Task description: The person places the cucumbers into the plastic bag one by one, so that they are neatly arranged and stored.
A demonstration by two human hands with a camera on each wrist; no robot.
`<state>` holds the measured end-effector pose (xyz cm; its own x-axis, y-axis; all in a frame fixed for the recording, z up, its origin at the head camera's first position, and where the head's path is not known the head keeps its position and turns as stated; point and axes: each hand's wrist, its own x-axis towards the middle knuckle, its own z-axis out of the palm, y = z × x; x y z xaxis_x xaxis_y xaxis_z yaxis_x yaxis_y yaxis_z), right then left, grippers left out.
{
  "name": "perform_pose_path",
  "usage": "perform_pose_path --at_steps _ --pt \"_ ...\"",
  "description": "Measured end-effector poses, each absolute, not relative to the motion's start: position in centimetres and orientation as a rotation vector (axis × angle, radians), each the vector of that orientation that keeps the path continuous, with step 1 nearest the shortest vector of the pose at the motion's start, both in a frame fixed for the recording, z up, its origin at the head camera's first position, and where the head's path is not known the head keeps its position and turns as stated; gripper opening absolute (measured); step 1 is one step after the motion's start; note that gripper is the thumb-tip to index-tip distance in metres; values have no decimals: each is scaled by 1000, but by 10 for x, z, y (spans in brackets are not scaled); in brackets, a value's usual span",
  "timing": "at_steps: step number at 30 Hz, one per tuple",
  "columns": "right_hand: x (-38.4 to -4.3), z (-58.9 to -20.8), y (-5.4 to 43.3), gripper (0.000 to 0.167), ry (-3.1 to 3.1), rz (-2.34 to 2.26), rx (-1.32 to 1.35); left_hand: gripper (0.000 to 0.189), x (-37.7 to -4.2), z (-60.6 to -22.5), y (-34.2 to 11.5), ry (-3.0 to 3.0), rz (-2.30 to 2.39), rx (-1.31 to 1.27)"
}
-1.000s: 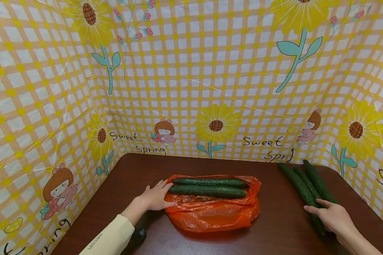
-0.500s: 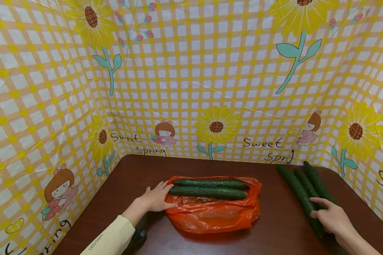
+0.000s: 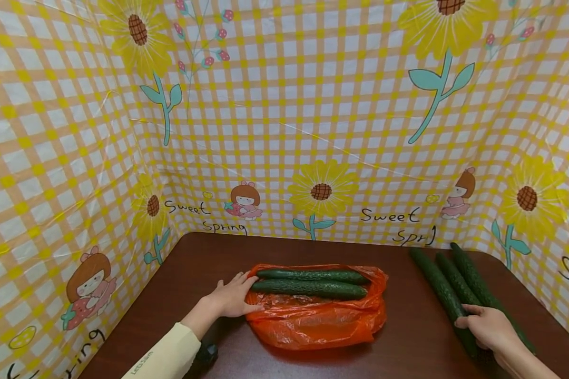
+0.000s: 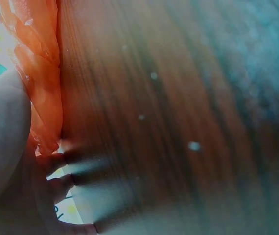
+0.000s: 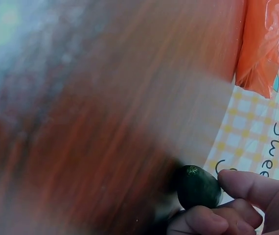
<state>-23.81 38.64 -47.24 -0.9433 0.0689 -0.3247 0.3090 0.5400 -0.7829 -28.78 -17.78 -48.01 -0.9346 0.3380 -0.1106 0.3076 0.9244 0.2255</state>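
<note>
An orange-red plastic bag lies mid-table with two dark green cucumbers showing in its opening. My left hand rests on the bag's left end, its fingers spread; the left wrist view shows the palm against the crumpled bag. On the right, three more cucumbers lie side by side, slanting away toward the back. My right hand grips the leftmost cucumber near its front end. In the right wrist view, thumb and fingers hold this cucumber around its sides, its rounded end facing the camera.
The dark brown table has a checked, sunflower-printed cloth standing along its back and sides. A small black object lies by the left forearm, partly hidden by the sleeve. Beside the gripped cucumber are the middle cucumber and the outer one.
My right hand has shifted slightly and closed its thumb and fingers round the leftmost cucumber. That cucumber has moved slightly left of its neighbours. The left hand stays at the bag.
</note>
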Motion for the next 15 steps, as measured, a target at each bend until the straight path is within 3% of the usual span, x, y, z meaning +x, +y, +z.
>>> perform_pose_path --at_steps 15 --pt "-244 -478 376 80 2568 -1269 264 84 -286 -479 -176 2936 324 507"
